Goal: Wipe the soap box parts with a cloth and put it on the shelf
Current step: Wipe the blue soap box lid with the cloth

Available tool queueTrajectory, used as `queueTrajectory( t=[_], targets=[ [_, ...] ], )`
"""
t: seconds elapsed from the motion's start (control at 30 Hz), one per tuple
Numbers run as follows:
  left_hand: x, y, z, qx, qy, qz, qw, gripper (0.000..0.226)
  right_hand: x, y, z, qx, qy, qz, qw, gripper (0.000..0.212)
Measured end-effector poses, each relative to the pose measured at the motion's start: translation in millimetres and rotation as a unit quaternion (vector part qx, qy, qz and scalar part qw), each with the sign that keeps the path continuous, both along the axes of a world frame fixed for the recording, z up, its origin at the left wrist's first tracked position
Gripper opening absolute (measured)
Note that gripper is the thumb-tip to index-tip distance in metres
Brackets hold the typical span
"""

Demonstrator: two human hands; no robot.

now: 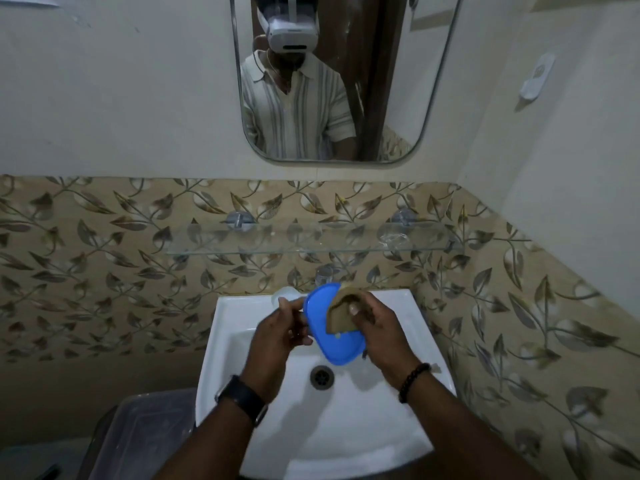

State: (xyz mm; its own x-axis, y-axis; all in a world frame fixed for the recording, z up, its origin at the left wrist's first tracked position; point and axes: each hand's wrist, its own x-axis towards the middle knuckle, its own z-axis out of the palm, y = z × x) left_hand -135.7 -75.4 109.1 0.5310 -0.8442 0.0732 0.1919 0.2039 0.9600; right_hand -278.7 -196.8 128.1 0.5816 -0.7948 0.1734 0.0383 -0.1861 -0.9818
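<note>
A blue oval soap box part (341,348) is held tilted over the white sink (398,306). My left hand (278,332) grips its left edge. My right hand (375,332) presses a folded brown cloth (341,315) against the blue part's upper right face. A clear glass shelf (311,239) hangs on the leaf-patterned tiles above the sink, with nothing large on it. Something pale and translucent (285,293) sits on the sink's back rim, behind my left hand; I cannot tell what it is.
A tap (323,273) stands at the back of the sink, partly hidden by the blue part. The drain (322,376) lies below my hands. A lidded plastic bin (138,441) stands at lower left. A mirror (332,81) and a wall hook (536,76) are above.
</note>
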Motion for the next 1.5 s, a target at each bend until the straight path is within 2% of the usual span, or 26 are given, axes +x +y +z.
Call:
queueTrajectory(
  t=[0.07, 0.13, 0.2, 0.27, 0.33, 0.4, 0.47, 0.5, 0.53, 0.57, 0.63, 0.73, 0.83, 0.93, 1.07, 1.13, 1.23, 1.3, 1.4, 1.5],
  targets=[
    [15, -1, 15, 0.068, -0.034, -0.06, 0.995, 0.05, -9, -10, 2, -0.1, 0.096, 0.088, 0.986, 0.04],
    [26, -1, 25, 0.124, -0.069, -0.123, 0.982, 0.046, -15, -17, 5, -0.157, 0.15, 0.132, 0.967, 0.048],
    [29, 1, 29, 0.136, -0.037, -0.155, 0.978, 0.032, -16, -23, 9, -0.19, 0.168, 0.149, 0.956, 0.051],
    [25, 1, 25, 0.109, 0.019, -0.147, 0.983, 0.022, -14, -27, 8, -0.202, 0.155, 0.123, 0.959, 0.047],
    [14, -1, 20, 0.078, 0.078, -0.117, 0.987, 0.017, -8, -29, 1, -0.163, 0.117, 0.048, 0.979, 0.04],
    [1, -4, 12, 0.06, 0.125, -0.071, 0.988, 0.017, 1, -23, -9, -0.05, 0.046, -0.071, 0.995, 0.035],
    [-10, -8, 4, 0.051, 0.168, -0.023, 0.984, 0.016, 8, -10, -19, 0.056, -0.012, -0.172, 0.983, 0.025],
    [-14, -10, 1, 0.049, 0.182, -0.004, 0.982, 0.015, 11, -2, -26, 0.073, -0.004, -0.211, 0.975, 0.02],
    [-18, -10, -2, 0.047, 0.187, 0.009, 0.981, 0.016, 13, 7, -34, 0.051, 0.029, -0.248, 0.967, 0.019],
    [-22, -11, -5, 0.044, 0.188, 0.017, 0.981, 0.016, 14, 16, -43, -0.009, 0.072, -0.276, 0.959, 0.021],
    [-27, -11, -7, 0.04, 0.193, 0.024, 0.98, 0.017, 14, 32, -56, -0.181, 0.146, -0.295, 0.927, 0.028],
    [-28, -13, -7, 0.05, 0.197, 0.036, 0.978, 0.018, 16, 42, -60, -0.384, 0.2, -0.277, 0.858, 0.039],
    [-23, -12, -10, 0.061, 0.203, 0.037, 0.977, 0.019, 14, 42, -57, -0.49, 0.193, -0.197, 0.827, 0.052],
    [-22, -7, -9, 0.056, 0.176, 0.021, 0.983, 0.02, 4, 21, -43, -0.505, 0.272, -0.186, 0.797, 0.057],
    [-30, -4, -10, 0.065, 0.133, 0.011, 0.989, 0.019, 3, 3, -29, -0.38, 0.331, -0.273, 0.82, 0.038],
    [-29, -3, -10, 0.065, 0.137, 0.005, 0.988, 0.02, 10, 15, -28, -0.393, 0.31, -0.238, 0.832, 0.035],
    [-19, -2, -8, 0.076, 0.149, 0.003, 0.986, 0.021, 13, 33, -23, -0.447, 0.225, -0.139, 0.855, 0.036],
    [-11, -2, -6, 0.074, 0.159, 0.015, 0.984, 0.02, 9, 36, -19, -0.471, 0.186, -0.101, 0.856, 0.038],
    [-1, -2, -1, 0.05, 0.181, 0.041, 0.981, 0.027, -3, 30, -19, -0.535, 0.181, -0.058, 0.823, 0.039],
    [2, -3, 0, 0.035, 0.176, 0.046, 0.983, 0.021, -12, 16, -16, -0.554, 0.223, -0.112, 0.795, 0.037]
  ],
)
